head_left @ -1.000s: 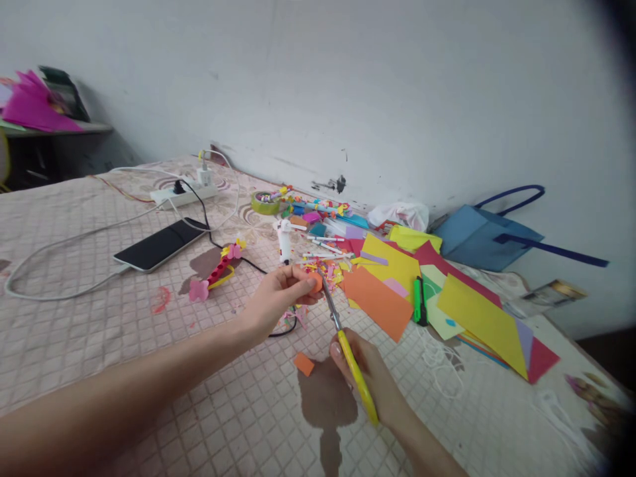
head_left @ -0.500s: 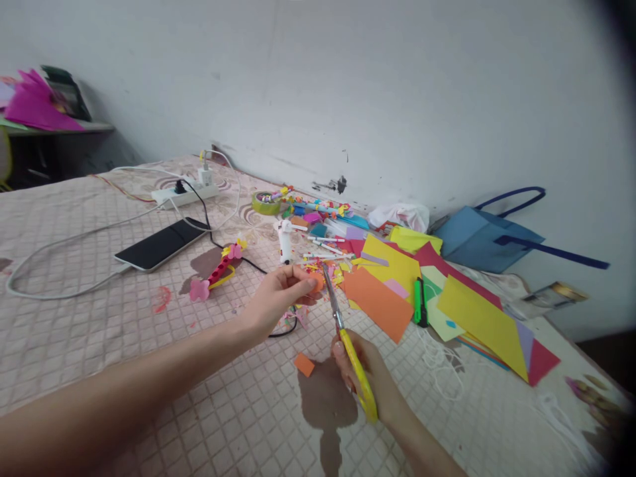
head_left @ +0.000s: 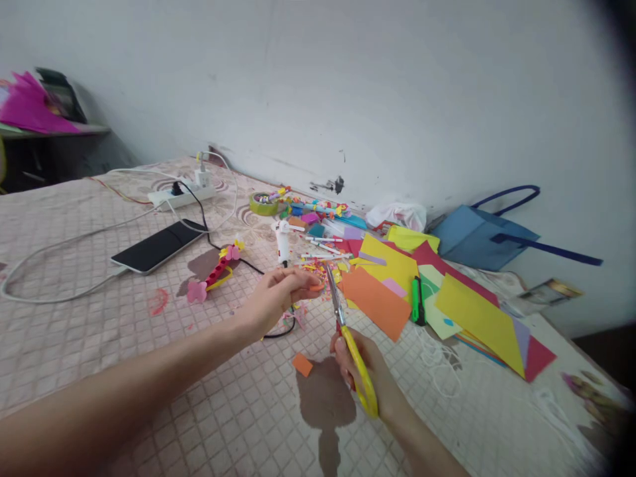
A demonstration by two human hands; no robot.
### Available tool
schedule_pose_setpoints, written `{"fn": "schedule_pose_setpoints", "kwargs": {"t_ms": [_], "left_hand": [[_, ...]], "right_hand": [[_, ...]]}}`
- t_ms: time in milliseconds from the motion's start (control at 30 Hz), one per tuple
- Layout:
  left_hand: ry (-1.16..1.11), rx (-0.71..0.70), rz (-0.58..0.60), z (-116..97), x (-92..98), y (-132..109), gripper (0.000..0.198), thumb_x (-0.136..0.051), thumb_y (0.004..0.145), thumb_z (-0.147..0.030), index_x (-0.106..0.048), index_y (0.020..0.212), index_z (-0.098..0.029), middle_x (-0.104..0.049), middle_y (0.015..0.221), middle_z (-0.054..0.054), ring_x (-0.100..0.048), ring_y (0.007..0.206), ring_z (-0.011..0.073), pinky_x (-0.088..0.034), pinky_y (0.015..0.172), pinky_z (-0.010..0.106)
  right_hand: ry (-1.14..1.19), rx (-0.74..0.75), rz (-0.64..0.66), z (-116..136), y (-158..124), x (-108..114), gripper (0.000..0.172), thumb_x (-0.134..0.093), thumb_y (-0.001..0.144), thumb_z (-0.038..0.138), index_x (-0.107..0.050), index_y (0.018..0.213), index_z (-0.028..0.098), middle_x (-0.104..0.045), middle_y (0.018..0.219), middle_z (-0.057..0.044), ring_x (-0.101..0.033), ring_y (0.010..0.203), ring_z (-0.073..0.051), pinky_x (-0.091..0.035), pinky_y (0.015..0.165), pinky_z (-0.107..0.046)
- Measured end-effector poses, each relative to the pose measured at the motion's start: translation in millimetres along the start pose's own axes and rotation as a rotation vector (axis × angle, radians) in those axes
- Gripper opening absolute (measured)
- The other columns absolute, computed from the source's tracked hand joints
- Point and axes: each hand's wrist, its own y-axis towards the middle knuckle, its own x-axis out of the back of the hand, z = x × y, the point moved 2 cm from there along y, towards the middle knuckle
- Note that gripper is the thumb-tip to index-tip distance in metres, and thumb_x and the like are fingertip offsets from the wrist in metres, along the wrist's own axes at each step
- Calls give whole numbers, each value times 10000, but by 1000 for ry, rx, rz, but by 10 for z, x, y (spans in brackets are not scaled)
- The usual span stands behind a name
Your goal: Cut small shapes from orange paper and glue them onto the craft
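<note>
Jutting from left grip (head_left: 278, 293): orange piece (head_left: 317, 287)

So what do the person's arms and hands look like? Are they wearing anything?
Both the left arm and right arm are bare as far as you can see, with no sleeves showing. The left hand and right hand wear no gloves. I see no watch or bracelet either. The nails are too small to tell if they're painted.

I count two hands (head_left: 281, 295), one pair of scissors (head_left: 361, 371), one glue gun (head_left: 283, 245), one cutter (head_left: 416, 299), one phone (head_left: 158, 246), one tape roll (head_left: 264, 205), one bag (head_left: 481, 235).
</note>
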Motion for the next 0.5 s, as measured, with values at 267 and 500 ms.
{"fn": "schedule_pose_setpoints", "kwargs": {"t_ms": [267, 500], "left_hand": [[185, 41, -35, -15, 30, -26, 271, -730, 681, -245, -654, 927, -162, -675, 891, 27, -600, 724, 100, -456, 749, 249], [97, 70, -22, -18, 51, -1, 161, -713, 700, -261, -617, 746, -140, -672, 766, 19, -606, 703, 105, -487, 712, 251]], "right_hand": [[-43, 20, -1, 9, -8, 0, 411, -469, 812, 593, -446, 696, 200, -350, 455, 79, -310, 384, -72, -241, 371, -203], [-86, 96, 17, 36, -2, 52, 344, -480, 829, 530, -484, 772, 191, -351, 487, 76, -331, 424, -84, -272, 404, -211]]}}
